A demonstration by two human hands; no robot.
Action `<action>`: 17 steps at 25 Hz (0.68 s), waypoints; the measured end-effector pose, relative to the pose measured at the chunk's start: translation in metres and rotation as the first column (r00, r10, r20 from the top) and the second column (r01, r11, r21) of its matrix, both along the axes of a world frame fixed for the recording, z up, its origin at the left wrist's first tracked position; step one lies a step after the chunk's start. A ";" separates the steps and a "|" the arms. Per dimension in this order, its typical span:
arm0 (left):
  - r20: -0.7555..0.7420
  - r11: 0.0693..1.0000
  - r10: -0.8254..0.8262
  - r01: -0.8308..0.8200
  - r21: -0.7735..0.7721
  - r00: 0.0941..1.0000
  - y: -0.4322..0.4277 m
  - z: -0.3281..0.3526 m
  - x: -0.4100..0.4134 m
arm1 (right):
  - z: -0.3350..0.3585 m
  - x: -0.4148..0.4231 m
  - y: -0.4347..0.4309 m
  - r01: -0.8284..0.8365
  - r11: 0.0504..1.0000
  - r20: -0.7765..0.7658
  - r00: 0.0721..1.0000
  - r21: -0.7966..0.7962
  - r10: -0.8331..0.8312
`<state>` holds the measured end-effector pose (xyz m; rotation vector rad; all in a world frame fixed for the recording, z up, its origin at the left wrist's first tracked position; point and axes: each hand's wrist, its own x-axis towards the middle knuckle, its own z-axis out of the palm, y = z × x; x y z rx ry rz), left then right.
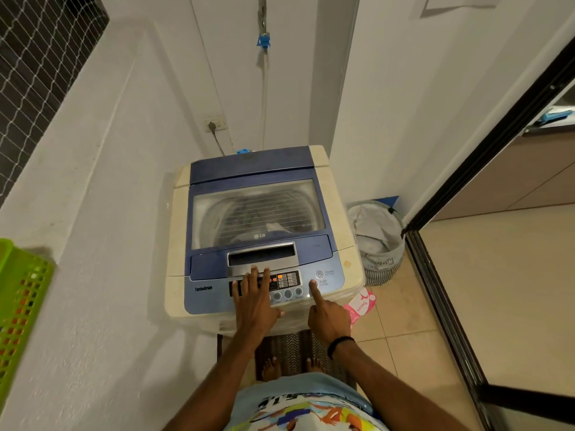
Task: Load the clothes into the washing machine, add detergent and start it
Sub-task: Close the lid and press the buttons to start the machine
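A cream and blue top-loading washing machine (pixel 339 213) stands in front of me with its glass lid (pixel 258 209) down. Clothes (pixel 273 227) show dimly through the glass inside the drum. The control panel (pixel 286 283) at the front is lit with orange digits. My left hand (pixel 253 301) lies flat on the panel's left part, fingers spread, holding nothing. My right hand (pixel 326 315) has its index finger stretched out, the tip on the round start button (pixel 313 284); the other fingers are curled in.
A fabric laundry basket (pixel 378 241) stands right of the machine, with a pink packet (pixel 361 304) on the floor beside it. A green plastic crate (pixel 21 306) sits on the ledge at left. A black-framed sliding door (pixel 435 275) is on the right.
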<state>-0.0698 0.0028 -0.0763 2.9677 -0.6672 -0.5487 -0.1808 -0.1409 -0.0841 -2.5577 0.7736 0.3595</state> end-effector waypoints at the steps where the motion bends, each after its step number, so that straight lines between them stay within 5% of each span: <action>1: 0.003 1.000 -0.003 0.003 0.000 1.000 0.001 0.000 0.000 | 0.001 0.000 -0.001 0.001 1.000 0.001 1.000 -0.003 -0.001; 17: 0.031 0.999 0.009 -0.008 -0.035 0.999 0.001 -0.011 0.007 | 0.016 0.022 0.018 -0.225 0.973 -0.147 0.965 -0.044 0.216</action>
